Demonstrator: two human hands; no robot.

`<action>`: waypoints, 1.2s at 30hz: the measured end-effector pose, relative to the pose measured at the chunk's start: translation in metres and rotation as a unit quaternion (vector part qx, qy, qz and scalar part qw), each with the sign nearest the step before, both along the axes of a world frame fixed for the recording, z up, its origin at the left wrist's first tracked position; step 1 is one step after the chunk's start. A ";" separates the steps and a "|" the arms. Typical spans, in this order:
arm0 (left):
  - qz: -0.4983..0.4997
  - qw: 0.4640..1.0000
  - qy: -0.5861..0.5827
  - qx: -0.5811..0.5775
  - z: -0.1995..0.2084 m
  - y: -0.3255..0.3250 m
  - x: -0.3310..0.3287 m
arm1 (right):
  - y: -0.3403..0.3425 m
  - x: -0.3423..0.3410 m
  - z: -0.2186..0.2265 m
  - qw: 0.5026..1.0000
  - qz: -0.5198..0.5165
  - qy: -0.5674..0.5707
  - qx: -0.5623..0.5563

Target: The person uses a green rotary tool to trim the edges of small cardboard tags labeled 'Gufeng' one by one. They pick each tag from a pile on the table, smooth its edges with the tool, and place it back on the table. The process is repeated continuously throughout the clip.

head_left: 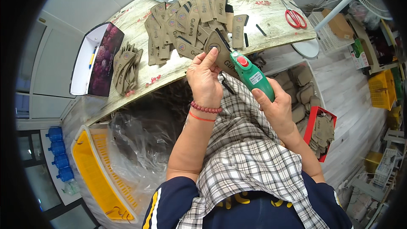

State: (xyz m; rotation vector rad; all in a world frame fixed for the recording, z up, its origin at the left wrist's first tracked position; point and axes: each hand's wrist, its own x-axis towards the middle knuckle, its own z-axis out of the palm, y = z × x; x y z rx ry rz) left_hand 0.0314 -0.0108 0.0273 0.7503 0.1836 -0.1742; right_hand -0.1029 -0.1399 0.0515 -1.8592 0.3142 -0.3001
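Observation:
My left hand pinches a brown printed fabric piece with a black strip along its edge, held up at the table's front edge. Wrapped around a green handheld electric cutter with a red button, my right hand keeps its tip against or very near the black strip; whether they touch I cannot tell. Behind my hands spreads a heap of similar brown fabric pieces, several with black ends. One more piece lies at the heap's right side. Small black scraps are beside it.
Red-handled scissors lie at the table's right. An open box and a stack of fabric pieces stand left. Below right are a red box of pieces and a bin. A yellow basket stands lower left.

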 end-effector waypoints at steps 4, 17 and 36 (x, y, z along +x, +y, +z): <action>-0.017 1.000 0.003 0.006 0.011 -0.005 -0.011 | -0.002 0.001 -0.003 1.000 -0.008 -0.012 0.003; -0.027 0.998 -0.032 0.044 -0.006 -0.003 -0.021 | -0.012 0.002 0.000 1.000 -0.013 -0.019 -0.014; -0.170 0.921 -0.209 0.283 0.012 0.049 0.014 | -0.025 -0.006 0.003 0.991 0.069 -0.002 -0.111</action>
